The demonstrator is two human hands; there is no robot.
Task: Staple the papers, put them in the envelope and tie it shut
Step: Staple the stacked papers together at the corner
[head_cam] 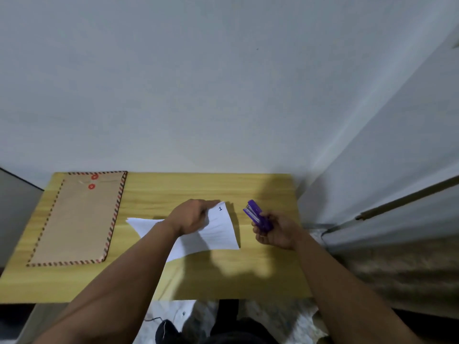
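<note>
- Wooden table [223, 276], pale yellow with a visible grain: its near edge runs just above your lap, and both of your bare forearms cross it from below. Every place below is given relative to this table.
- Your right hand [275, 232], over the right-hand part of the table: the fingers are curled round the small purple plastic stapler [257, 216], gripping its rear half. The stapler is lifted clear of the table top, and its metal-lined nose points up and to the left, toward the papers. It is near the sheets but apart from them.
- Your left hand [192, 216], over the middle of the table: palm down, fingers bent, the fingertips pinching the far corner of the white paper sheets [218, 232], just beside a handwritten "1".
- The white paper sheets lie at the middle of the table, partly under your left wrist. Their far right corner is raised by the pinch; the left end lies flat on the wood and tapers to a point toward the envelope.
- Brown paper envelope [79, 219] with a red-and-dark striped border: flat on the left part of the table, well apart from the sheets, its top against the far edge. Two red round fasteners [92, 182] sit one above the other near that end.
- Pale grey wall [223, 83]: rises directly behind the table's far edge.
</note>
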